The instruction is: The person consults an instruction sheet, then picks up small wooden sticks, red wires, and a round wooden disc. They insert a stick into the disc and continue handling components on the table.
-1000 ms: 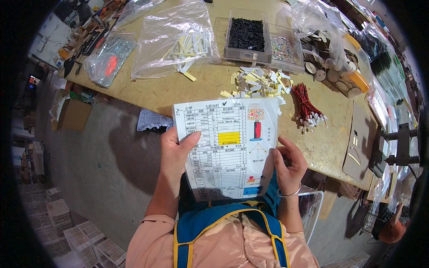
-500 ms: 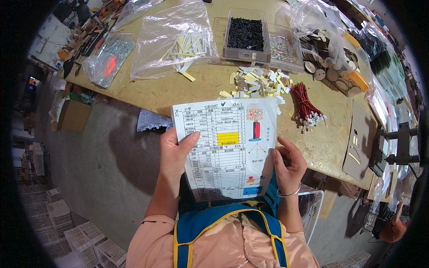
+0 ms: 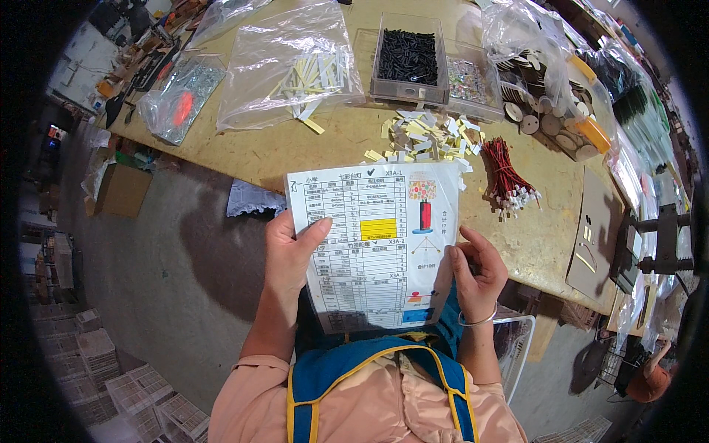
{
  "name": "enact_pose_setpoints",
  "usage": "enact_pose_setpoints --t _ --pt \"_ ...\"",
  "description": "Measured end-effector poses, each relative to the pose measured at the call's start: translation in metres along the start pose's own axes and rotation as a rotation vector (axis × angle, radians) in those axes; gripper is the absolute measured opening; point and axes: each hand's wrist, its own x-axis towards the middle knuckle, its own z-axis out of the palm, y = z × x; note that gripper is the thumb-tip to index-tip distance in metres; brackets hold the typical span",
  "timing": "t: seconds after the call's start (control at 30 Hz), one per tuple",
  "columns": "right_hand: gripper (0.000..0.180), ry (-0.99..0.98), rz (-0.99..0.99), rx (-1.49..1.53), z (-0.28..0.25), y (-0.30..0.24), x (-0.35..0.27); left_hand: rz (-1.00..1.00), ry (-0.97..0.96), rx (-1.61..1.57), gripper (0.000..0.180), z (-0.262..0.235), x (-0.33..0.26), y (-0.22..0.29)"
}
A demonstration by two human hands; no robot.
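Note:
A printed paper sheet (image 3: 432,273) with tables, a yellow block and small coloured drawings is held up before me at the table's near edge. My left hand (image 3: 292,244) grips its left side, thumb on the front. At the right edge my right hand (image 3: 478,269) pinches the sheet between thumb and curled fingers; a bangle circles that wrist. Just beyond the sheet lies a loose pile of small yellow and white strips (image 3: 432,136). To its right rests a bundle of red and black wires (image 3: 506,177) with white connectors.
Across the worktable (image 3: 199,159) stand a clear bin of black pieces (image 3: 406,55), a bag of strips (image 3: 284,74), a tub of round discs (image 3: 550,122) and a bag of metal parts (image 3: 188,100). A cardboard piece (image 3: 591,229) and black clamp (image 3: 661,240) sit right. Crates (image 3: 148,395) stack lower left.
Almost nothing differs. Both hands keep the sheet in the same place, and the view has shifted very slightly.

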Motion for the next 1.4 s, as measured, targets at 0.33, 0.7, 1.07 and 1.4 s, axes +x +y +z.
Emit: enact_pose_setpoints --t 0.33,0.7,1.07,1.4 --pt "0.035 -0.007 -0.033 -0.041 -0.0010 -0.0024 0.0012 -0.013 0.011 0.020 0.022 0.0023 -0.0002 0.0038" --pt "0.035 -0.011 -0.011 -0.009 -0.0012 0.0002 0.0005 0.001 -0.007 -0.009 0.023 0.0019 0.0003 0.0028" --pt "0.035 -0.007 -0.027 -0.030 -0.0007 -0.0006 0.0009 0.003 -0.001 -0.012 0.021 0.0016 0.0001 0.0016" --pt "0.035 -0.008 -0.036 -0.067 -0.0014 0.0003 0.0009 -0.009 0.002 0.008 0.022 0.0009 0.0001 0.0013"
